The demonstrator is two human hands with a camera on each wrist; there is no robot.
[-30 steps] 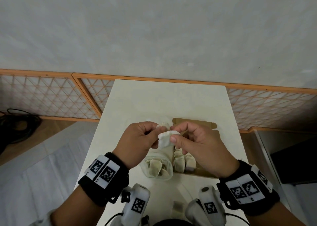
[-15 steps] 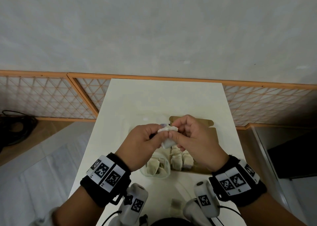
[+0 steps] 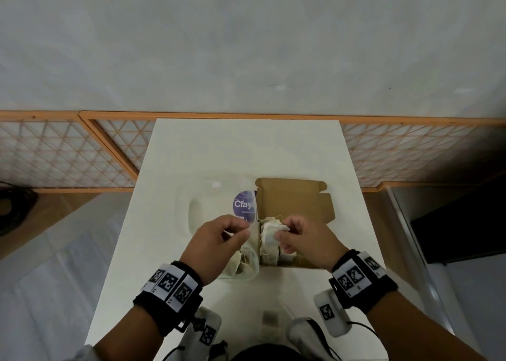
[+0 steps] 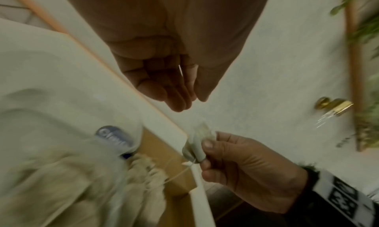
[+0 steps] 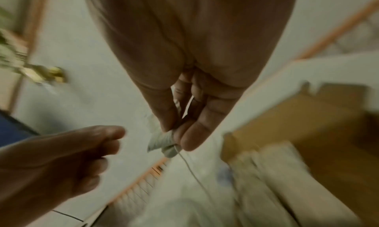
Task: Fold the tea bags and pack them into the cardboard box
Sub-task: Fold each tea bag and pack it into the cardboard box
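A second earlier both hands had worked one tea bag together at the table's centre; now they had parted. The left hand (image 3: pixel 219 243), at 9 o'clock of the box, had let go and hung loosely curled, grasping nothing. That suggested the fold was done and only the packing remained. Beneath that hand lay a clear plastic bag (image 3: pixel 243 262) with a purple label, holding loose, seemingly unfolded tea bags. Just right of it, the folded tea bag (image 3: pixel 273 233) was pinched between thumb and fingertips of the right hand (image 3: pixel 304 240), its string trailing, above the box's near end. The open cardboard box (image 3: pixel 298 204), lid flap raised at 12 o'clock, already held a row of folded bags along its near side.
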